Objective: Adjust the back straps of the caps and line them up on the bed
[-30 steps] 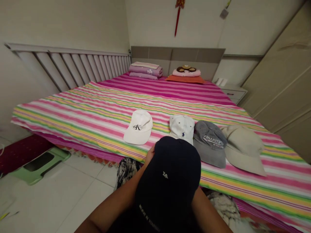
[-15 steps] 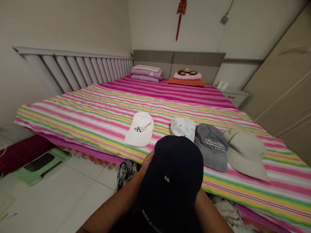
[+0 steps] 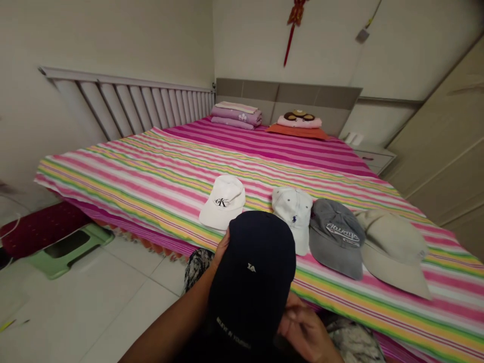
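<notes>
A dark navy baseball cap (image 3: 255, 272) with small white lettering is held up in front of me, its brim toward my body. My left hand (image 3: 221, 249) grips its left side, most of the fingers hidden behind the crown. At the cap's lower right edge, my right hand (image 3: 304, 325) has its fingers bent and pinched against the rim. Beyond it on the bed lie a white cap (image 3: 224, 200) with black letters, a pale cap (image 3: 295, 212) with a small blue emblem, a grey cap (image 3: 336, 237) with white script and a beige cap (image 3: 395, 247).
The bed (image 3: 159, 176) wears a striped cover and has a slatted rail (image 3: 132, 106) at left. Folded purple bedding (image 3: 236, 116) and a pink pillow stack (image 3: 298, 122) sit near the headboard. A green stool (image 3: 71, 252) stands on the tiled floor, and a nightstand (image 3: 374, 156) at back right.
The navy cap has shifted left, uncovering the pale cap's front. My right hand has come out from behind the cap to its lower right edge. The view has turned slightly left.
</notes>
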A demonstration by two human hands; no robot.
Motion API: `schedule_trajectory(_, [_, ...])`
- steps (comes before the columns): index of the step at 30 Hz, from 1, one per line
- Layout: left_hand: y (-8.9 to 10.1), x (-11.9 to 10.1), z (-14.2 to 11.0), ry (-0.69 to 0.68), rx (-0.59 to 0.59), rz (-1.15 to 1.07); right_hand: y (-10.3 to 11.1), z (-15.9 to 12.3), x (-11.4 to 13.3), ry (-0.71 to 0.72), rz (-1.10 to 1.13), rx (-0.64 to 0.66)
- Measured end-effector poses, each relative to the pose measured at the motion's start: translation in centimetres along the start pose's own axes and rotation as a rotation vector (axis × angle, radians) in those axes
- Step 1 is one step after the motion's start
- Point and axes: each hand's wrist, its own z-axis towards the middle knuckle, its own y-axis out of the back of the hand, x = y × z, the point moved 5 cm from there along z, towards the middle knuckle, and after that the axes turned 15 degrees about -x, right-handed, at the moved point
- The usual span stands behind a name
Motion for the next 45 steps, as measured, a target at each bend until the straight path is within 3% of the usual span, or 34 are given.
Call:
schedule_trajectory(2, [0.0,-0.4,0.4,-0.009,0.010,-0.013,-0.1,-0.9,-0.1,-0.027,0.011,0.041])
schedule_trajectory(9, [0.1,-0.5,-0.2,0.034,0.077,-0.020,-2.2,-0.7,-0.9,0.001,0.005,-0.012])
schedule_trajectory(13, [0.7,-0.8,-0.3,0.092,0.108,-0.006,-3.4,-0.5,0.2,0.001,-0.008,-0.011])
schedule_trajectory(15, [1.7,-0.8,0.3,0.143,0.063,0.023,-3.8,-0.3,1.3,0.018,-0.046,0.009])
schedule_trajectory(17, [3.4,-0.9,1.5,0.153,-0.080,0.051,-3.9,0.0,2.5,0.055,-0.096,0.012])
schedule_trajectory(20, [5.8,-2.5,3.3,0.022,-0.308,0.027,-3.7,0.9,4.0,0.105,-0.161,-0.010])
schedule_trajectory(22, [6.4,-4.0,4.2,-0.083,-0.366,-0.018,-3.8,1.7,4.9,0.122,-0.187,-0.013])
schedule_trajectory(28, [5.0,-7.7,5.7,-0.214,-0.452,-0.149,-5.1,5.7,8.1,0.230,-0.193,-0.003])
schedule_trajectory(33, [5.0,-9.9,4.8,-0.347,-0.422,-0.312,-5.8,9.7,10.2,0.276,-0.168,-0.043])
schedule_trajectory(39, [8.0,-13.8,2.0,-0.566,-0.333,-0.501,-6.0,14.4,11.0,0.279,-0.123,-0.113])
schedule_trajectory(45, [10.3,-14.9,1.1,-0.598,-0.321,-0.565,-5.3,18.3,10.3,0.220,-0.125,-0.162])
